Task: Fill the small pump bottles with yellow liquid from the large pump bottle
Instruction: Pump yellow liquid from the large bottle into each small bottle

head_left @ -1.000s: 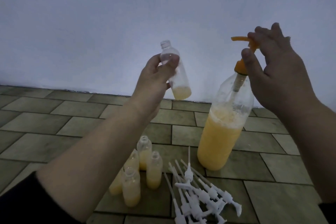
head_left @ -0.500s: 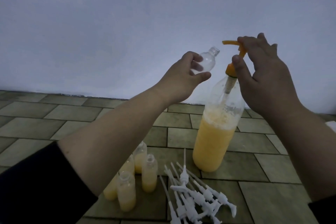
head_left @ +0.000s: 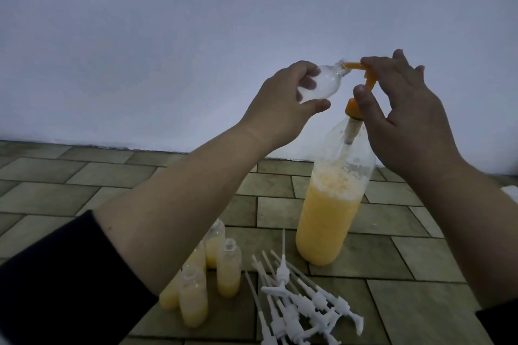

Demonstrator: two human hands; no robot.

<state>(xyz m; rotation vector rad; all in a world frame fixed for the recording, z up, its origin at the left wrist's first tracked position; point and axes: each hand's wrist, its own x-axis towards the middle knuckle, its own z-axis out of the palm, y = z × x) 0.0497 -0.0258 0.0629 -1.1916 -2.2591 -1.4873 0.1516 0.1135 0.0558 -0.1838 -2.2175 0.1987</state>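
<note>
Head view, left hand: the left hand [head_left: 280, 103] grips a small bottle [head_left: 127, 86], tipped almost on its side, its open mouth set against the tip of the orange spout.
Head view, right hand: the right hand [head_left: 406, 117] rests its fingers on top of the orange pump head [head_left: 361, 98], thumb against the pump's stem; the fingers are bent round the pump.
Large bottle: the large bottle [head_left: 330, 204] stands upright on the tiled floor [head_left: 84, 182] near the wall, about two-thirds full of yellow liquid with foam on top.
Held bottle's fill: looks nearly empty; any liquid inside cannot be made out here.
Step in hand: lining up the small bottle's mouth with the spout, ready to pump. The press itself seems not yet begun, since the pump head stands high.
Next move: I judge it calls for a steady push down on the pump while the left hand keeps the mouth tight on the spout; a slip would likely spill liquid on the floor.
Count, large bottles: one.
Count, small bottles: one in hand, plus a group of filled bottles [head_left: 228, 269] on the floor, at least four, partly hidden by the left arm.
Count, white pump tops: a loose heap of pump tops [head_left: 302, 302] beside them, roughly eight to ten; too tangled to count exactly.
</note>
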